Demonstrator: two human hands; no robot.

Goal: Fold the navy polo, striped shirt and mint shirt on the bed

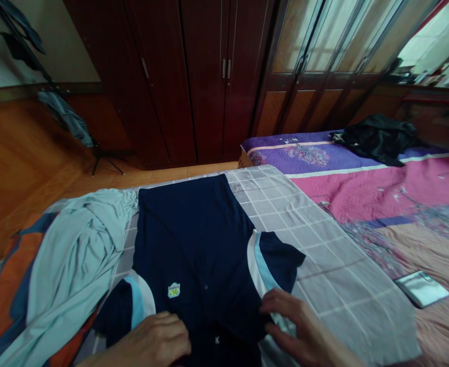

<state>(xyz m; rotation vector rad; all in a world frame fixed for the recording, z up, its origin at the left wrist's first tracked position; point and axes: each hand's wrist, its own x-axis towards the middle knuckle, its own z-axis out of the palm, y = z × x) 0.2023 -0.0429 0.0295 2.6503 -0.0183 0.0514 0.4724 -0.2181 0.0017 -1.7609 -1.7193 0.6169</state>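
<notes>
A navy short-sleeved polo shirt (pixel 194 229) lies spread out, its hem toward the wardrobe and its collar end nearest me. Its sleeves carry white and light-blue bands, and a small badge sits on the chest. My left hand (pixel 157 336) is closed on the shirt near the left shoulder, its fingers bent down and the tips hidden. At the right shoulder, my right hand (pixel 299 326) touches the shirt's edge with thumb and fingers apart. A grey checked sheet (pixel 320 265) is under the shirt.
A pale green garment (pixel 75 244) lies heaped at the left over an orange and blue cloth (pixel 14 290). To the right is a bed with a pink and purple cover (pixel 339 193), a tablet-like device (pixel 422 288) and a black garment (pixel 377 137). A dark red wardrobe (pixel 205 102) stands behind.
</notes>
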